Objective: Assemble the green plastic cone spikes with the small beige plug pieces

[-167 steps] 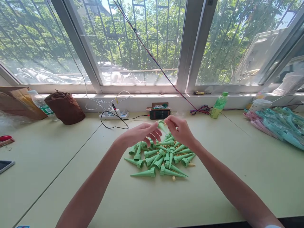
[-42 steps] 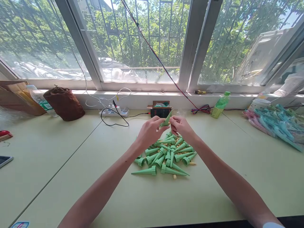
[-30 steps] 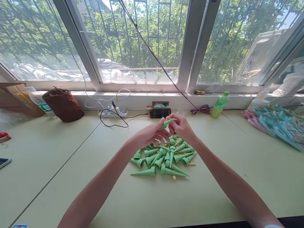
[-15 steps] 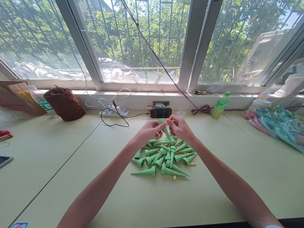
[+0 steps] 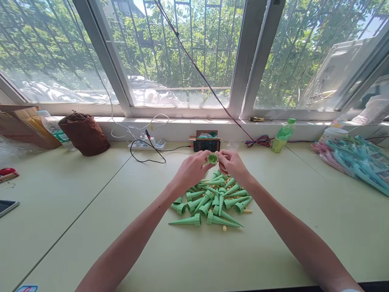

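My left hand [image 5: 194,167] is closed around a green plastic spike [image 5: 212,158], whose round open end faces me. The spike's long tip is hidden behind the fingers. Close against its rim on the right, my right hand [image 5: 231,164] is closed, thumb and fingers pinched; whether anything small is between them is hidden. Both hands are raised over the far side of a pile of green cone-shaped spikes [image 5: 205,198] with ribbed collars. Small wooden pegs [image 5: 224,228] lie among and beside them.
Behind the hands a phone [image 5: 207,146] leans by a small box, cabled to a power strip [image 5: 148,142]. A brown drawstring bag [image 5: 84,134] stands at back left, a green bottle [image 5: 283,136] at back right. Teal plastic bags [image 5: 361,158] lie far right.
The green spike has been tilted so its open end now faces me, where before its tip pointed down toward the pile. My right hand stays close beside it.
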A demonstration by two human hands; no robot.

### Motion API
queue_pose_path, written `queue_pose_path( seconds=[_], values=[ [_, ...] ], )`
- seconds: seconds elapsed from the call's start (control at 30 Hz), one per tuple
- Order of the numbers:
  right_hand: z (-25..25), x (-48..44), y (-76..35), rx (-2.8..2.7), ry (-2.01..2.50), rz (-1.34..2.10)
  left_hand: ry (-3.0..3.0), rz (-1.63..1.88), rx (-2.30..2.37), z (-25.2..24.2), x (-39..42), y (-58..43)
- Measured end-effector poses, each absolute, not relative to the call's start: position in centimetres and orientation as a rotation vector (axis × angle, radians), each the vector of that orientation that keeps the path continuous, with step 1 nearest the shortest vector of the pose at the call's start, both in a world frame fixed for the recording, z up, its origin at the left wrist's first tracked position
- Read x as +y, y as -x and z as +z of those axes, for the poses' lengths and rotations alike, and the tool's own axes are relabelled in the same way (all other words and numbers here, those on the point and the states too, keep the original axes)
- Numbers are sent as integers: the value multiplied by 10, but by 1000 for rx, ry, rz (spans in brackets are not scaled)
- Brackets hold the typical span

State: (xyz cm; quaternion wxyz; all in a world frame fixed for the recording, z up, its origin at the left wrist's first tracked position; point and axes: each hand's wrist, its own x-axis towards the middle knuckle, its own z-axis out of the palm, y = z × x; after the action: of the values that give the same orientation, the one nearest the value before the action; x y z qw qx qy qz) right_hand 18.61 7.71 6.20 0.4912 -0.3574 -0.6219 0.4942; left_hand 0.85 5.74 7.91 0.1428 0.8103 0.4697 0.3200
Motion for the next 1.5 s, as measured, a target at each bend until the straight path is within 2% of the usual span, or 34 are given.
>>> queue_pose_path(
  seconds=[0.07,0.23,0.37,0.5,0.77,0.93,1.2,1.37,1.5],
  values=[
    [63,78,-187,-1451,834,1165,-2028,872,1340,81,60,-5],
    [62,79,-188,-1572,820,1052,-1304,571,957,83,65,0],
    [62,78,-188,-1702,812,1035,-1097,615,821,81,68,-2],
    [60,79,-188,-1714,843,1026,-1176,662,819,78,67,-3],
    [54,83,-188,-1687,1000,1021,-2015,893,1188,66,64,-14],
    [56,82,-188,-1628,992,1076,-2249,1002,1245,59,66,-17],
    [53,85,-186,-1399,1028,1361,-2633,1014,1333,52,61,-21],
    [56,85,-188,-1396,947,1289,-2151,1131,1433,58,66,-17],
    [56,85,-190,-1520,842,1069,-1507,826,1128,72,68,-7]
  ],
)
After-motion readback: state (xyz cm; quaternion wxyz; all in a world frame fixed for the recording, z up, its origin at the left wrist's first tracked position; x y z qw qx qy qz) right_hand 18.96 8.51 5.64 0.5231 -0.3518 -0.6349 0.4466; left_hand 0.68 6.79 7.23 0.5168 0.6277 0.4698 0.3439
